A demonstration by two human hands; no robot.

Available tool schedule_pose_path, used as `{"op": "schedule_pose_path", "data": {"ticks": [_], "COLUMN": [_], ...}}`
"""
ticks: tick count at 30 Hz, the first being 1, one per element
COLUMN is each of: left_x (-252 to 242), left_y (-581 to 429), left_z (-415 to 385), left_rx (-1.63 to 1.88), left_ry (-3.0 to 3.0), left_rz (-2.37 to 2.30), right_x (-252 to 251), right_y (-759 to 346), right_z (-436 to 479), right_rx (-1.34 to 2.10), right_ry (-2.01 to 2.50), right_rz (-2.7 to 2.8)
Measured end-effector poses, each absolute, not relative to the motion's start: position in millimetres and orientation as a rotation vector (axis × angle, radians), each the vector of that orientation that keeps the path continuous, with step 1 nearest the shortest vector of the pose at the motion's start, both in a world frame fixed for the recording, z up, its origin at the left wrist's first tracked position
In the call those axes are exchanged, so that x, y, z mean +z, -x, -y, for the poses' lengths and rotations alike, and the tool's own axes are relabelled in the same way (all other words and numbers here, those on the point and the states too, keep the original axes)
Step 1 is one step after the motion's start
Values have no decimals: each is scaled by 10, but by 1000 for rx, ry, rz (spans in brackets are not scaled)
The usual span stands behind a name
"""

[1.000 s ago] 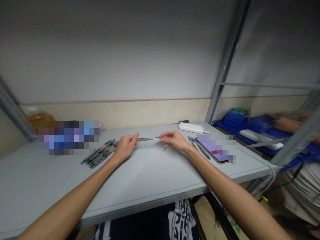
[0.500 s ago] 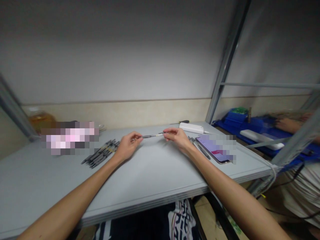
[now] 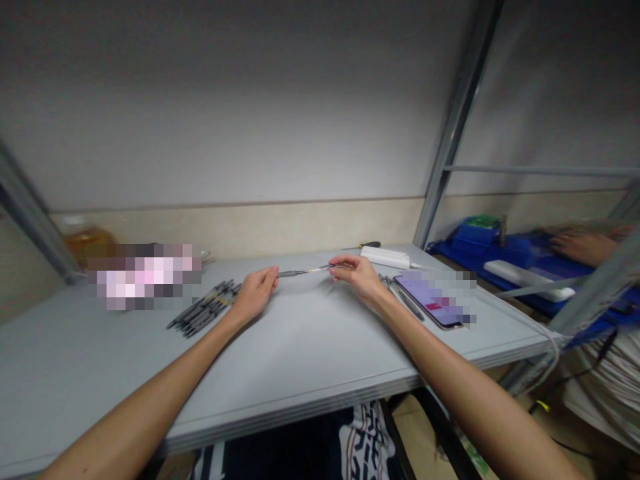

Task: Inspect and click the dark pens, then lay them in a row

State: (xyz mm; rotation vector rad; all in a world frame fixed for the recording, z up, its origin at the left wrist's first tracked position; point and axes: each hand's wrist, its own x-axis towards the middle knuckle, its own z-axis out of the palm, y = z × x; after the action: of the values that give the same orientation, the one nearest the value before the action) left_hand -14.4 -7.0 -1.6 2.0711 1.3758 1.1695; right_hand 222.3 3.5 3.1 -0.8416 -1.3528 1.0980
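Over the middle of the table, my left hand point(image 3: 257, 293) has its fingers closed on the grey barrel of a pen point(image 3: 291, 273). A thin, pale rod like a refill point(image 3: 317, 269) runs from that barrel across to my right hand point(image 3: 357, 277). There my thumb and fingertips pinch the pen's other end, where a dark piece shows; its details are too small to tell. Beside my left wrist lies a pile of several grey pens point(image 3: 205, 308). A few more pens point(image 3: 407, 299) lie to the right of my right hand, alongside a phone point(image 3: 427, 300).
At the back right are a white power strip point(image 3: 385, 257) and a screwdriver point(image 3: 370, 245). A blurred-out pinkish object point(image 3: 145, 277) and a bottle of amber liquid point(image 3: 87, 243) stand back left. Past the metal post point(image 3: 450, 127), another person's hand point(image 3: 583, 247) is over a blue surface.
My left hand has rolled over, its fingers now folded more tightly round the pen barrel. My right hand keeps its pinch almost in place. The view has shifted slightly.
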Motion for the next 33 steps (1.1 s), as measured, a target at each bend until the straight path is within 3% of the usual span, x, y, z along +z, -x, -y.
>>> {"op": "schedule_pose_path", "data": {"ticks": [33], "left_x": [-41], "left_y": [123], "left_z": [69], "left_rx": [1168], "left_ry": [-2061], "left_rz": [-1362], "right_x": [23], "right_y": [-2208], "right_z": [-29], "right_rx": [1088], "right_ry": [831], "right_rz": [1318]}}
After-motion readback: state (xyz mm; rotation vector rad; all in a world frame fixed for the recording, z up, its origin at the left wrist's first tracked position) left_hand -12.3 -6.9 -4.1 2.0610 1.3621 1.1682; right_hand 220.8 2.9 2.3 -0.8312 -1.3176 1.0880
